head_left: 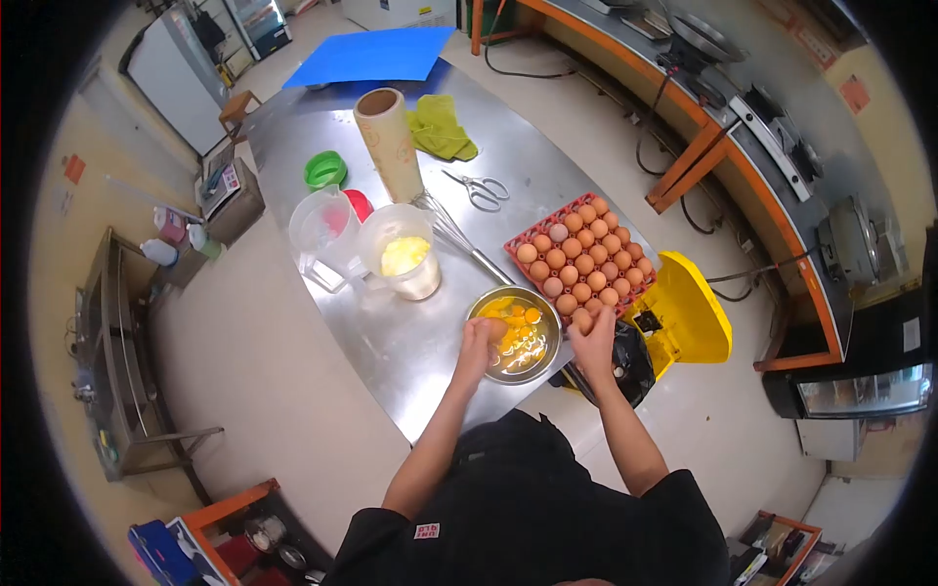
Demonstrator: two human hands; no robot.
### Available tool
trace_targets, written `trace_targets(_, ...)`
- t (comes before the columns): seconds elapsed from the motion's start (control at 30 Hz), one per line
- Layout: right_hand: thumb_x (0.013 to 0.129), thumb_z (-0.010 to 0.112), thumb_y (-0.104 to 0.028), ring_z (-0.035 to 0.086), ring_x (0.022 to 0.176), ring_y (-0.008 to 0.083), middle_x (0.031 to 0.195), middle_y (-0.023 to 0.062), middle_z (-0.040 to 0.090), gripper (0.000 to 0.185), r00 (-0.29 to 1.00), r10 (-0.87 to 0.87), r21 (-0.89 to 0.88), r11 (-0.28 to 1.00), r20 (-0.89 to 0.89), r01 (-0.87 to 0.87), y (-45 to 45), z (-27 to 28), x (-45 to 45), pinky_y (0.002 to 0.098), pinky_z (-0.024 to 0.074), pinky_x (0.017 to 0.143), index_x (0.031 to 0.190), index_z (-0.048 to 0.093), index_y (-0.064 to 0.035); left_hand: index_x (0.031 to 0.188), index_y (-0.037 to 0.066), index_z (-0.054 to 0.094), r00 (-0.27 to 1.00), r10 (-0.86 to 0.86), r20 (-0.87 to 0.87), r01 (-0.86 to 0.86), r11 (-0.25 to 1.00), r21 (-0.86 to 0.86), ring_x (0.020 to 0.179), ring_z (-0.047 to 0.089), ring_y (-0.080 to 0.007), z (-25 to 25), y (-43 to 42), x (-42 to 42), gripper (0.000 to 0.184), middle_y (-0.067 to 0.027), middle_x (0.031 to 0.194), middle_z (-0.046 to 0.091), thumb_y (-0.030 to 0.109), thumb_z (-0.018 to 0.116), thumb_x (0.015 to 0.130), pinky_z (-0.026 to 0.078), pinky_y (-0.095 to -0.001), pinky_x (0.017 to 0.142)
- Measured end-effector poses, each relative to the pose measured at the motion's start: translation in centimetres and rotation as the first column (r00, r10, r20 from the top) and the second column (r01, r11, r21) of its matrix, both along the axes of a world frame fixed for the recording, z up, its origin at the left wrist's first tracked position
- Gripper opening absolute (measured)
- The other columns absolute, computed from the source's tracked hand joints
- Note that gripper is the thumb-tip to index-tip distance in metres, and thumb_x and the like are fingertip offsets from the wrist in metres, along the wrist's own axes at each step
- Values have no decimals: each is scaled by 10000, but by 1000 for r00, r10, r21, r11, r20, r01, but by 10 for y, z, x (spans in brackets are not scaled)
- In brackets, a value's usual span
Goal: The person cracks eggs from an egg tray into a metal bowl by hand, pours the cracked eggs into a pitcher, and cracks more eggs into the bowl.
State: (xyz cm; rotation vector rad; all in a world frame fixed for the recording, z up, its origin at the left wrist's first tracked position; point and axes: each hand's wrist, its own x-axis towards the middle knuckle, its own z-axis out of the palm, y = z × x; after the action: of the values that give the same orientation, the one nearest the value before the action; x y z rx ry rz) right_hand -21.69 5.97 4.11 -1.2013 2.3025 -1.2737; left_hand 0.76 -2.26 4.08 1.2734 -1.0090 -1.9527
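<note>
A steel bowl [472,314] of cracked eggs, with several yolks and clear whites, stands near the table's front edge. My left hand [474,350] is at the bowl's left rim, its fingers closed round a brown egg [497,329] above the yolks. To the right of the bowl, my right hand [593,344] is closed on another brown egg [583,319] at the near corner of the red egg tray [512,245]. Several rows of brown eggs fill most of that tray. A whisk [459,234] lies behind the bowl, its handle pointing toward it.
Left of the bowl stand a plastic jug [422,285] with yellow contents and another clear jug [318,225]. Farther back are a film roll [389,146], scissors [481,190], a green cloth [442,127] and a blue board [371,57]. A yellow bin [699,308] stands beside the table.
</note>
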Motion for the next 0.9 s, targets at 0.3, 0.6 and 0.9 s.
trace_targets(0.3,967,341,-231,480,480,123,790,64,527,284,605,171,-49,976,778,-214,-45,-6,69,244,372,420,1117,537,-90,1192,80,432,999,-36,3,36,979,-200,580,473,-61,-21,4,-22,339,-51,870,536,364,503,1022,404,-226,485)
trace_targets(0.6,947,344,-204,513,517,120,849,70,564,348,755,189,-3,970,628,-241,-44,-6,76,262,392,455,1169,583,-81,1219,8,430,990,-31,139,51,988,-145,843,588,-193,-24,3,-19,392,-157,1066,572,333,516,1018,496,-299,762)
trace_targets(0.9,977,368,-213,495,577,80,718,-18,460,329,664,235,64,917,709,-393,-45,11,75,199,360,452,1212,593,-156,1230,8,407,993,17,117,23,944,-328,969,586,-222,-65,-2,-12,412,-171,1102,561,346,513,1021,487,-319,840)
